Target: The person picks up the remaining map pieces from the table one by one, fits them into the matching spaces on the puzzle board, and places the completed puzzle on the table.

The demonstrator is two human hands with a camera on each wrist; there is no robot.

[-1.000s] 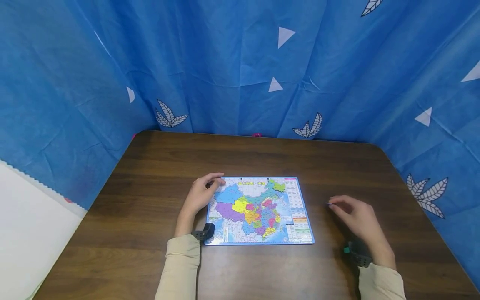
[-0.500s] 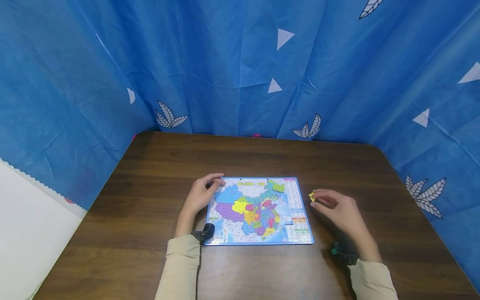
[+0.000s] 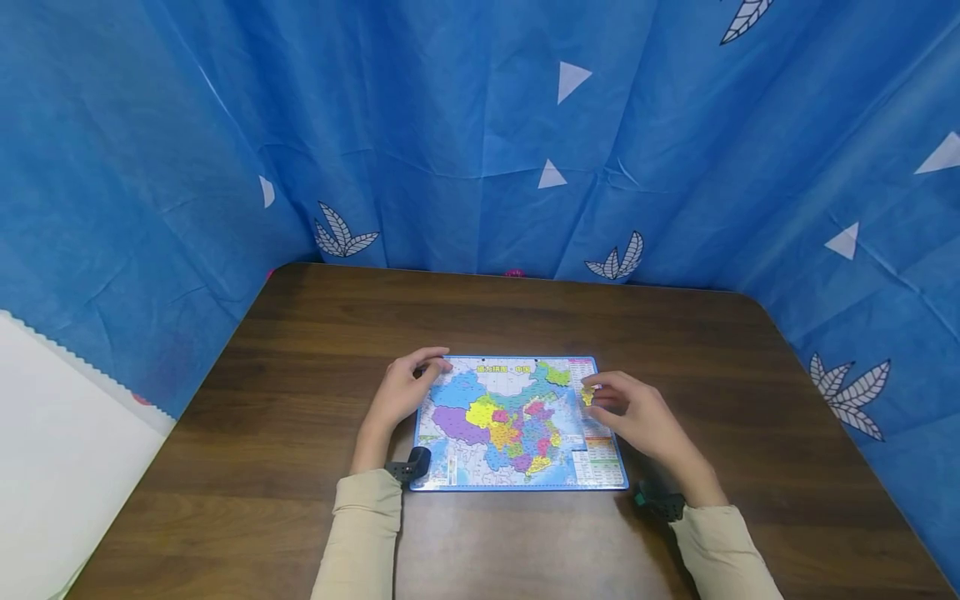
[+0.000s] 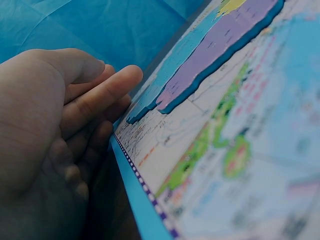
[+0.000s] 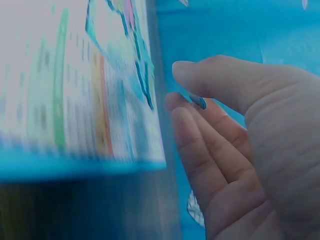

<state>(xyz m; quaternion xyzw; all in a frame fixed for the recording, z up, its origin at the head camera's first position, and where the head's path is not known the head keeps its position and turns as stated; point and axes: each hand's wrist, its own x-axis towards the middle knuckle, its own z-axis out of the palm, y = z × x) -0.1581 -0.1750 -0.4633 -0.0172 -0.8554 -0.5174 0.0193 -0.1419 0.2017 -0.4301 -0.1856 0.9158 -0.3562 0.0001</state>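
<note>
A map jigsaw board (image 3: 468, 468) with a blue rim lies flat on the table, with several coloured map pieces set in it. Over its right part, my right hand (image 3: 637, 417) pinches a small yellow puzzle piece (image 3: 587, 397) between thumb and fingers. In the right wrist view only the thin blue edge of that puzzle piece (image 5: 198, 101) shows. At the board's upper left corner is my left hand (image 3: 401, 393), its fingers loosely bent beside the rim. A raised purple piece (image 4: 215, 50) lies near it in the left wrist view.
The dark wooden table (image 3: 360, 308) stretches around the board. Blue curtain cloth (image 3: 450, 125) hangs behind and on both sides. A white surface (image 3: 60, 467) borders the table at the left. Each wrist wears a black strap.
My right hand has moved left from the bare table to above the board's right side, carrying the yellow puzzle piece, which has turned into view. The left hand has stayed in place.
</note>
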